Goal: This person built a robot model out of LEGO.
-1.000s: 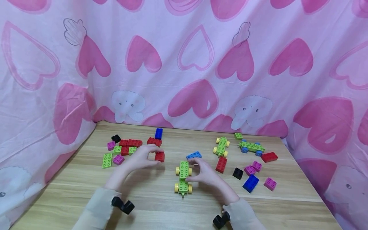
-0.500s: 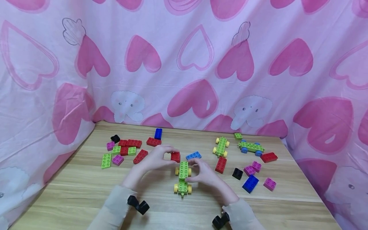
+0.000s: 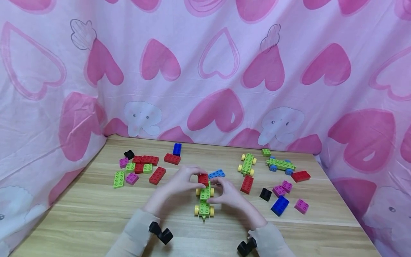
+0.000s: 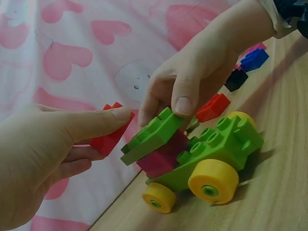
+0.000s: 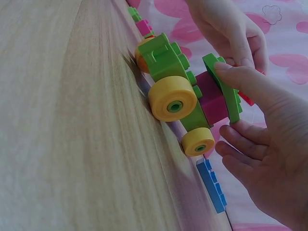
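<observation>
Hanging behind everything, a pale pink cloth (image 3: 189,85) printed with hearts fills the background. Before it lies a wooden table (image 3: 199,239). Two bare hands come in over it from pale sleeves (image 3: 274,237). The right hand (image 3: 229,192) has its thumb on one edge and fingers on the opposite edge of a flat green brick (image 4: 153,137), gripping it. The left hand (image 3: 183,180) pinches a red brick (image 3: 203,179) between thumb and fingers.

Between the hands, a green toy car (image 3: 204,207) with yellow wheels stands on the table. A pink brick (image 4: 163,156) sits on its far end, with the flat green brick on top. The held red brick is raised just beside that flat piece; whether they touch is hard to tell.

Farther right stand a second yellow-wheeled car (image 3: 247,164) and a blue-wheeled car (image 3: 280,164), near each other. Among the longer bricks, a dark blue brick (image 3: 280,205) lies at the right, and a light blue brick (image 3: 216,174) lies just beyond the toy car. Smallest are the square bricks, including a black brick (image 3: 265,193) at the right and a purple-pink brick (image 3: 131,178) at the left.
</observation>
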`<state>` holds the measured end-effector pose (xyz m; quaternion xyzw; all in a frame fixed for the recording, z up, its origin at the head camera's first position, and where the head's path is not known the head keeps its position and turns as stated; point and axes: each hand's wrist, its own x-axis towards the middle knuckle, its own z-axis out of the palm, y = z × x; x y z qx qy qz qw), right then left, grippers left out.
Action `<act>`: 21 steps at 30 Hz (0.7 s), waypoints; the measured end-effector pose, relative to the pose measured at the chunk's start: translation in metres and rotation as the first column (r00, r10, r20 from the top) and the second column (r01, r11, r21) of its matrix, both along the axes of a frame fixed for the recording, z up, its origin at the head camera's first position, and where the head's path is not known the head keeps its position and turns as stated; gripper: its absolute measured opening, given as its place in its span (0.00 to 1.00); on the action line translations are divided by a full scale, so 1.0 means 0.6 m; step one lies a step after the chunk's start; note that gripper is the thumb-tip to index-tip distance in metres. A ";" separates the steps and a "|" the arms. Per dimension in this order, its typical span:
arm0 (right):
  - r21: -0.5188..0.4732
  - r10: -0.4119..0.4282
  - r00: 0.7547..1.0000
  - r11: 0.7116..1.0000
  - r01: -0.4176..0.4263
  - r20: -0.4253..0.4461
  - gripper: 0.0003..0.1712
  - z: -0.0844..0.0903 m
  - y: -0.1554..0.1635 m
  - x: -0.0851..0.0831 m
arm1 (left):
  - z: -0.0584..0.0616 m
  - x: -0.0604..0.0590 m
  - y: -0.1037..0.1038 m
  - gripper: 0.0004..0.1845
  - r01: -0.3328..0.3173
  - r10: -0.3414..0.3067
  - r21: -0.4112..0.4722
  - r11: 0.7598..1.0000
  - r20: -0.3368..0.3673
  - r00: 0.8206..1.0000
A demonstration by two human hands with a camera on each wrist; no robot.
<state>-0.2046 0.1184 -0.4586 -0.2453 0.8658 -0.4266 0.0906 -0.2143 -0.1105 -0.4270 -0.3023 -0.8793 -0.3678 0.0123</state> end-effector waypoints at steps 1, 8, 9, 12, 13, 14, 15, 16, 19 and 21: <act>-0.002 0.003 1.000 1.000 -0.003 0.000 0.41 0.000 0.000 0.000 | -0.002 0.000 0.001 0.23 0.006 -0.006 0.001 1.000 -0.005 1.000; -0.006 0.011 1.000 1.000 -0.011 0.007 0.42 0.000 0.002 0.000 | -0.007 0.001 0.004 0.25 0.020 -0.021 -0.016 1.000 -0.029 0.999; -0.006 0.011 1.000 1.000 -0.011 0.009 0.42 0.000 0.002 -0.001 | -0.008 0.001 0.004 0.25 0.022 -0.022 -0.022 1.000 -0.030 0.999; -0.007 0.010 1.000 1.000 -0.010 0.017 0.42 0.001 0.002 0.000 | -0.010 0.001 0.006 0.26 0.016 -0.016 -0.030 0.999 -0.013 1.000; -0.007 0.009 1.000 1.000 -0.008 0.019 0.42 0.001 0.002 0.000 | -0.010 0.001 0.006 0.26 0.014 -0.014 -0.034 0.999 -0.010 1.000; -0.006 0.008 1.000 1.000 -0.007 0.021 0.42 0.002 0.002 0.001 | -0.011 0.001 0.007 0.26 0.011 -0.011 -0.037 0.999 -0.006 1.000; -0.005 0.006 1.000 1.000 -0.006 0.022 0.42 0.003 0.002 0.001 | -0.011 0.001 0.007 0.27 0.010 -0.010 -0.040 0.999 -0.002 1.000; -0.004 0.005 1.000 1.000 -0.005 0.022 0.42 0.003 0.002 0.001 | -0.011 0.001 0.008 0.27 0.006 -0.006 -0.041 0.999 0.006 1.000; 0.001 0.003 1.000 1.000 -0.003 0.022 0.43 0.005 0.001 0.002 | -0.010 0.002 0.008 0.29 0.006 -0.005 -0.044 0.999 0.015 1.000; -0.001 0.000 1.000 1.000 0.000 0.028 0.43 0.007 0.001 0.003 | -0.009 0.003 0.008 0.29 0.007 -0.005 -0.044 0.999 0.028 1.000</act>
